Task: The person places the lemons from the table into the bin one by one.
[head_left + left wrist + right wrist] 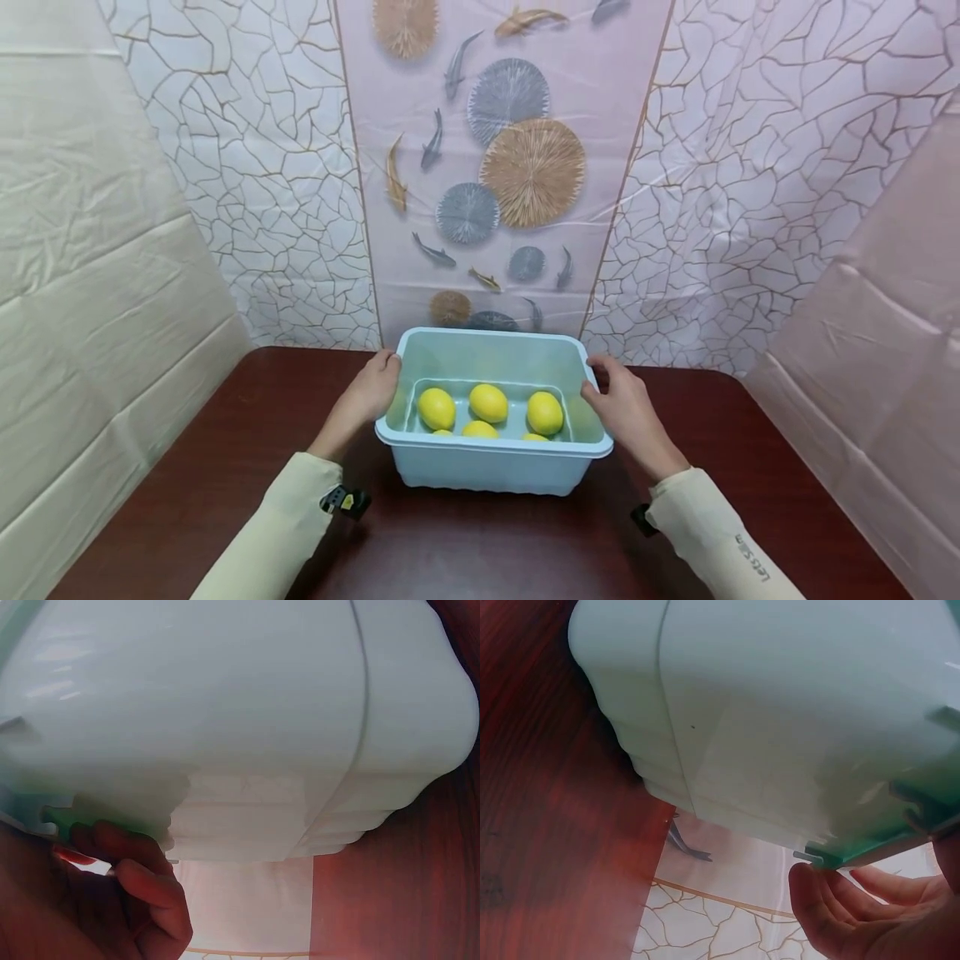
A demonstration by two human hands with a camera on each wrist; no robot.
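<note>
A light blue plastic tub (pixel 495 467) stands on the table with several yellow lemons (pixel 488 403) on its floor. The near wall partly hides the front lemons. My left hand (pixel 372 387) grips the tub's left rim, and in the left wrist view its curled fingers (pixel 154 889) lie under the lip. On the opposite side, my right hand (pixel 626 407) holds the right rim, thumb toward the inside. Beneath that lip, the right wrist view shows the bent fingers (pixel 821 900) close against the edge.
The dark red-brown table (pixel 450 546) extends around the tub. Behind it hangs a patterned cloth (pixel 480 275) with fish and round shapes, close to the tub's far side. Pale cloth walls (pixel 112 333) flank the table on the left and right.
</note>
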